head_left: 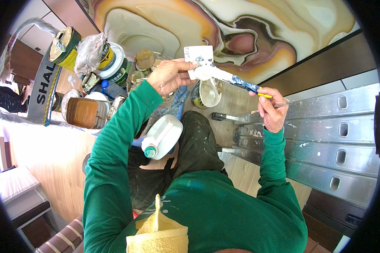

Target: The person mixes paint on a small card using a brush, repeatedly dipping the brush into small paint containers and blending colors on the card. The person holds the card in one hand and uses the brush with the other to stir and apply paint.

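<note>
My left hand (173, 76) pinches a small white square card (197, 54), marked with dark print and smears, between thumb and fingers. My right hand (272, 109) grips a long, paint-spattered tool with a blue and yellow handle (245, 84). Its white-coated end (207, 72) meets the lower part of the card; under the coating I cannot tell whether it is a brush or a scraper. A thin stick-like end pokes out beyond my right fingers. Below the card, an open can (207, 95) with white-smeared walls stands on the floor.
A white jug with a green cap (162, 137) lies by my leg. Paint tins (65, 48), a brown-stained tub (86, 113) and a blue bottle (112, 89) crowd the left. A folded metal ladder (312, 126) lies right; a swirl-patterned panel (164, 21) stands ahead.
</note>
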{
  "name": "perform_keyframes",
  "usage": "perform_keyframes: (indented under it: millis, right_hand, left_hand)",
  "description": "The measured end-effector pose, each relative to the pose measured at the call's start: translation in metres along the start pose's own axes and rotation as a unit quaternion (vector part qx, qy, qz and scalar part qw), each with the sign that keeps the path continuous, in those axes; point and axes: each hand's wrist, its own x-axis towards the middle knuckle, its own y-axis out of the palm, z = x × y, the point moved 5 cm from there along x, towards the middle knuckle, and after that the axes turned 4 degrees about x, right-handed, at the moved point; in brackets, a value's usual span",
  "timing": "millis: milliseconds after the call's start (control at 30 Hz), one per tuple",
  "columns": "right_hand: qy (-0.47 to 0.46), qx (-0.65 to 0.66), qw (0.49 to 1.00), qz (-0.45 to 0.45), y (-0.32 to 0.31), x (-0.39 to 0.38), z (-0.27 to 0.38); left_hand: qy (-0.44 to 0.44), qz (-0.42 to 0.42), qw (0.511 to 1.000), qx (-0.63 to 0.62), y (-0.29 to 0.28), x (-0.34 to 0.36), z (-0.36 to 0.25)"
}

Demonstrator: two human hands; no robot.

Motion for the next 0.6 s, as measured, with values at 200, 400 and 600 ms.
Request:
perform_keyframes:
  millis: [200,400,600]
  right_hand:
    - [-0.004,0.005,1.000,0.005,0.001,0.000,0.003]
    - [0.002,0.010,1.000,0.005,-0.004,0.001,0.007]
    - [0.015,0.002,1.000,0.007,-0.006,-0.001,0.011]
  left_hand:
    - [0.009,0.006,1.000,-0.007,0.004,-0.007,-0.004]
    - [0.032,-0.012,0.999,0.016,0.004,-0.010,-0.006]
    - [0.043,-0.010,0.999,0.028,0.004,-0.013,-0.008]
